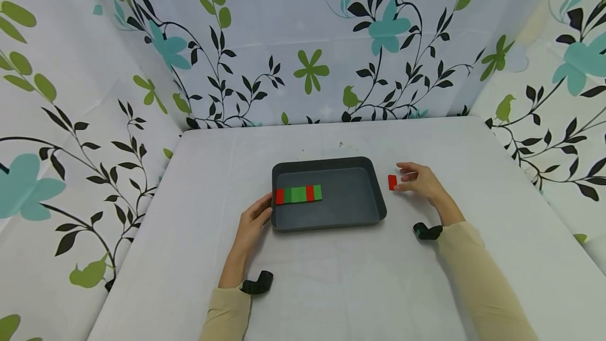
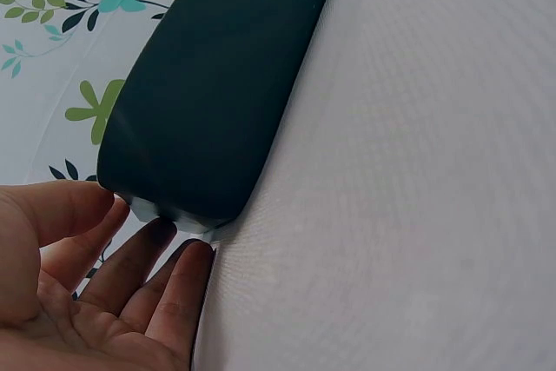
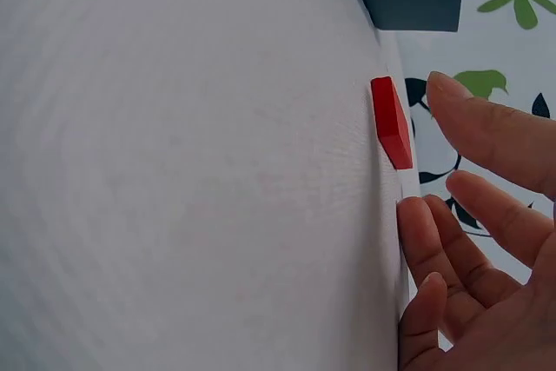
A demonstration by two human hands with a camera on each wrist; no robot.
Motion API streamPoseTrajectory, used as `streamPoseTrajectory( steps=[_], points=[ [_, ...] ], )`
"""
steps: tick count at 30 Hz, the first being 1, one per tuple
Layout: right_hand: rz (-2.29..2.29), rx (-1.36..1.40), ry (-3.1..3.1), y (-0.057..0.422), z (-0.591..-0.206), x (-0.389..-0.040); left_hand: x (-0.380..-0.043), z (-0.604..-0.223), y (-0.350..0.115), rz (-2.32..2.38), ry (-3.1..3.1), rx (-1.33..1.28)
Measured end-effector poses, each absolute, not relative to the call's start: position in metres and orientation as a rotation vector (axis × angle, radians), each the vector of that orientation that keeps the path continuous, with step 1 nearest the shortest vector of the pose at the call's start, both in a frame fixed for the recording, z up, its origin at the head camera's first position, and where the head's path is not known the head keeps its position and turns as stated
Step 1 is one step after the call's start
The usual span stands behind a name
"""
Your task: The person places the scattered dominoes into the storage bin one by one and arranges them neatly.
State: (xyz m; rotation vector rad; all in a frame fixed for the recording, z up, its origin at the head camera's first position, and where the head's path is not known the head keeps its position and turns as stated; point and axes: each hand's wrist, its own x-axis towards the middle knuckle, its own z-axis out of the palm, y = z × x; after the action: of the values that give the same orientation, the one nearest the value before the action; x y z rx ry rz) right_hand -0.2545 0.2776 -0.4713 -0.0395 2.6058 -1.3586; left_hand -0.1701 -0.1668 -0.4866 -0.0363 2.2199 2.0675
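A dark grey rectangular tray [image 1: 350,193] holds a row of red and green blocks [image 1: 299,194] along its left part. At the tray's left end is my left hand [image 1: 252,222], fingertips resting against the outer wall. In the left wrist view, relaxed fingers [image 2: 181,288] meet the end of the tray [image 2: 217,84]. To the right of the tray, a single red block [image 1: 392,182] lies on the table. Beside that block hovers my right hand [image 1: 418,180], thumb and fingers spread apart. The right wrist view shows the red block [image 3: 391,123] just beyond the loosely bent fingers, nothing held.
A white cloth covers the table [image 1: 322,278]. Behind and at both sides hang floral-printed curtains [image 1: 284,41]. Black wrist devices sit on the left wrist [image 1: 258,283] and the right wrist [image 1: 427,231]. Small dark specks [image 1: 342,144] mark the cloth behind the tray.
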Motion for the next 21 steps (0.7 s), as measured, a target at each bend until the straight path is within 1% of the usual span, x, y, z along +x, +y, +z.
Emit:
streamPoseTrajectory(
  steps=[21],
  points=[
    [-1.240, -0.052, 2.771, 0.270, -0.483, -0.251, -0.170, -0.488, -0.167, 2.049, 2.232, -0.037]
  ],
)
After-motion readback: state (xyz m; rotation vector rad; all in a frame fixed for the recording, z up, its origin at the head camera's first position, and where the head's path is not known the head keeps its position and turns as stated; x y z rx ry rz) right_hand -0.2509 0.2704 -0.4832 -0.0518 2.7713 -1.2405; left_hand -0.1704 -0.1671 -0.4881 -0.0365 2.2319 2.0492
